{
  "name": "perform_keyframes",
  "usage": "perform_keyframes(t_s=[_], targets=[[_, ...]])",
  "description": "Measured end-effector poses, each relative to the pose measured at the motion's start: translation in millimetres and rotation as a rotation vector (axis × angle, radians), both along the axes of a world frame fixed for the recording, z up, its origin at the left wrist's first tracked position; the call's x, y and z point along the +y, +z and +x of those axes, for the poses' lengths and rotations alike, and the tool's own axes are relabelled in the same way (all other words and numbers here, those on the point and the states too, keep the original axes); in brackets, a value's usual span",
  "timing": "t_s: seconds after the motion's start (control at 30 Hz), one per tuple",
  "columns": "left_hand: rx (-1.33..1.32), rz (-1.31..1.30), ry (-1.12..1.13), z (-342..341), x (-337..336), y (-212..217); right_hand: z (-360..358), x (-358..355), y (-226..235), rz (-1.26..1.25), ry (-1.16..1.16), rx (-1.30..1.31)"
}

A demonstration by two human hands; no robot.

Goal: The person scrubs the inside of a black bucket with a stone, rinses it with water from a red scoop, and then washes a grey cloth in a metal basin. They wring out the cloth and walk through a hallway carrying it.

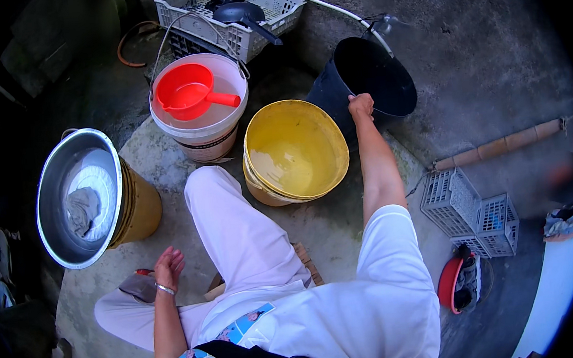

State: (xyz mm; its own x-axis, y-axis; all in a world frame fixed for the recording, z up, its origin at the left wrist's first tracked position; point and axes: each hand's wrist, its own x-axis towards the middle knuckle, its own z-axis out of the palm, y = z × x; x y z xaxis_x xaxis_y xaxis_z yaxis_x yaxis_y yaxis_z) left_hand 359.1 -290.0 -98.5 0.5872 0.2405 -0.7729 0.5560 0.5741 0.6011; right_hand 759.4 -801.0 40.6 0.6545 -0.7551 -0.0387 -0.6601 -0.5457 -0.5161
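Note:
My right hand (361,106) reaches forward, its fingers closed over the near rim of a black bucket (329,98) that leans over to the right. Beside it stands a yellow bucket (329,138) with what looks like water inside. My left hand (168,268) rests near my left knee, holding nothing, with its fingers stretched out. A metal basin (50,191) sits on top of stacked yellow buckets (142,207), and a grey wet cloth (82,210) lies in it. Farther off, a red dipper (223,100) floats or rests in a white bucket (206,145) of liquid.
At the back, a pale plastic crate (252,40) holds a dark pan (240,13). A white hose (316,0) runs toward the black bucket. Grey crates (453,196), a bamboo pole (496,148) and a red basin (447,284) lie to the right.

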Motion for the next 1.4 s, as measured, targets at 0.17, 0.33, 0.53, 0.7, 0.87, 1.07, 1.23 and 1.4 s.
perform_keyframes(t_s=[0.17,0.33,0.53,0.7,0.87,1.07,1.23,1.4], targets=[[-0.016,0.047,-0.053,6,-6,5,-8,-1,2,-0.012,-0.001,0.032],[-0.062,0.071,-0.084,2,-5,8,-28,59,-4,-0.186,0.062,-0.009],[-0.083,0.113,-0.073,-4,-3,20,-57,137,-48,-0.137,0.607,-0.304],[-0.059,0.104,0.005,-14,-1,24,-66,235,-38,0.227,0.982,-0.695],[-0.073,0.113,0.034,-26,0,30,-115,342,12,0.565,1.168,-0.745],[-0.16,0.047,0.163,-34,5,56,-159,440,1,0.575,1.554,-0.654],[-0.455,-0.01,0.265,-21,25,127,-194,509,17,0.495,1.767,-0.59],[-0.715,0.182,0.412,1,71,177,-182,578,-5,0.352,1.785,-0.241]])
